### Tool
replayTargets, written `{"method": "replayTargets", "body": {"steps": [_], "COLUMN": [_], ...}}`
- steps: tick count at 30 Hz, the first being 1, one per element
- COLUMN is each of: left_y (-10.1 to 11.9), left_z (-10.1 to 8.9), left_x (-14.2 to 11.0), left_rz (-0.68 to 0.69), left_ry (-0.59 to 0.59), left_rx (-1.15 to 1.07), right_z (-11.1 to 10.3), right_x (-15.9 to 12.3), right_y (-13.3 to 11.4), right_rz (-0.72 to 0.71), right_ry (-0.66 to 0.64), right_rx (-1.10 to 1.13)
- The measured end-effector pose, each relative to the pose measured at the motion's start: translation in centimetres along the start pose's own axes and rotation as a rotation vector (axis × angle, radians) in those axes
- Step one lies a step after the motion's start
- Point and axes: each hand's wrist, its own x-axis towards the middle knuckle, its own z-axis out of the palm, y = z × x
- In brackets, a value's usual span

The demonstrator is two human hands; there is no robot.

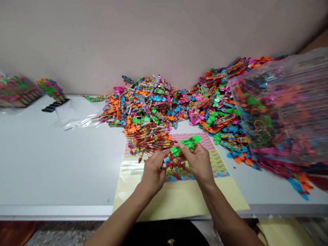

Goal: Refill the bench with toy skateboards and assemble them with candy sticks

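My right hand (202, 163) pinches a bright green toy skateboard (191, 141) between thumb and fingers, above a printed sheet. Close to its left, my left hand (154, 169) is closed on a slim red pen-like stick (167, 164) with a pale blue part; its fingers also meet the green toy's near end. Whether stick and toy are joined, I cannot tell. Behind my left hand lies a heap of red sticks with yellow and blue bands (148, 138). More red pieces (176, 169) lie between and below my hands on the yellow-edged sheet (189, 201).
Colourful toy skateboards with sticks form a pile (146, 99) at the wall. Loose skateboards (225, 119) spread rightward, partly under a clear plastic bag (289, 106). At left stand a bunch in a black holder (52, 90) and a wrapped bunch (16, 90). The white table (58, 167) has a front edge.
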Motion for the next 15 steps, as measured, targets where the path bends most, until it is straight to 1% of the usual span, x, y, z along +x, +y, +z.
{"method": "replayTargets", "body": {"steps": [2, 4, 5, 6, 7, 8, 9, 10, 11, 12, 13, 14, 15], "left_y": [-0.3, -0.6, -0.8, -1.2, -1.6, -2.1, -2.7, -3.3, -3.9, -4.4, -4.8, -5.1, -5.1], "left_z": [0.5, 1.2, 1.4, 1.5, 1.3, 0.7, -0.3, -1.7, -3.3, -5.1, -6.9, -8.4, -9.5], "left_x": [-0.7, -1.5, -1.6, -1.3, -0.5, 1.2, 3.6, 6.7, 10.5, 14.5, 18.5, 22.0, 24.8], "left_rz": [0.015, -0.034, -0.078, -0.124, -0.161, -0.188, -0.199, -0.192, -0.186, -0.169, -0.155, -0.158, -0.165], "left_ry": [-0.01, -0.026, -0.039, -0.049, -0.049, -0.032, 0.007, 0.062, 0.142, 0.233, 0.292, 0.382, 0.455], "left_rx": [0.006, -0.023, -0.039, -0.048, -0.046, -0.028, 0.011, 0.06, 0.144, 0.234, 0.26, 0.269, 0.228], "right_z": [0.2, 0.3, 0.2, -0.1, -0.5, -1.1, -1.9, -2.7, -3.6, -4.5, -5.3, -6.0, -6.6], "right_x": [-0.1, -0.1, 0.0, 0.2, 0.5, 1.0, 1.7, 2.5, 3.5, 4.8, 6.3, 8.1, 10.0], "right_y": [0.6, 1.3, 1.7, 2.0, 2.3, 2.7, 3.0, 3.3, 3.6, 3.9, 4.1, 4.3, 4.4], "right_rz": [0.032, 0.086, 0.115, 0.138, 0.149, 0.149, 0.14, 0.123, 0.105, 0.09, 0.074, 0.06, 0.047], "right_ry": [-0.001, -0.026, -0.067, -0.126, -0.19, -0.239, -0.259, -0.254, -0.229, -0.19, -0.141, -0.087, -0.02], "right_rx": [0.023, 0.081, 0.121, 0.165, 0.204, 0.229, 0.228, 0.196, 0.126, -0.006, -0.173, -0.362, -0.566]}}
